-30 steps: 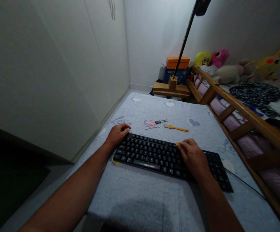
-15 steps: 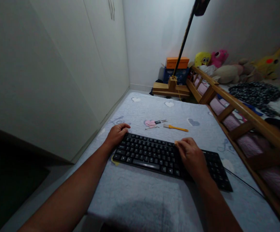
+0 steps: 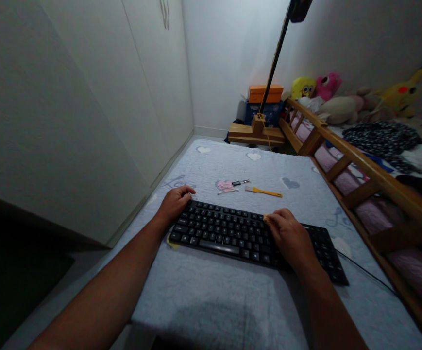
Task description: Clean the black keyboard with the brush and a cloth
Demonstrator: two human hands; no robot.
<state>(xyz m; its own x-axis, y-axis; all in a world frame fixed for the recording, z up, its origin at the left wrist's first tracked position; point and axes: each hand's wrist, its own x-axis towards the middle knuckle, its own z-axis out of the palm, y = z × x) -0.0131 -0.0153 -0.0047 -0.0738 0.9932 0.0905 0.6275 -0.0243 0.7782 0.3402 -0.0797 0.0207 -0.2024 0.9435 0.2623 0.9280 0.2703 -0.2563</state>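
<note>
A black keyboard (image 3: 221, 228) lies at a slant on the cloth-covered surface. At its upper left corner is my left hand (image 3: 176, 200), its fingers curled and gripping the edge. Over the right part of the keys, my right hand (image 3: 289, 233) pinches a small tan piece (image 3: 266, 218), perhaps cloth or sponge, near the top row. Most of that piece is hidden by the fingers. Beyond the keyboard lie a yellow-handled brush (image 3: 265, 192), a slim tool with a dark grip and metal tip (image 3: 237, 183), and a white cotton swab (image 3: 228, 191).
A cable (image 3: 365, 272) runs from the keyboard to the right. A wooden bed rail (image 3: 356, 163) borders the right side, with soft toys and clothes behind it. White cabinet doors (image 3: 123, 97) stand at left. A wooden stand (image 3: 256, 130) with a dark pole is at the back.
Both hands keep nearly the same places on the keyboard. The whole view has shifted slightly, and the right hand still pinches the tan piece near the top row.
</note>
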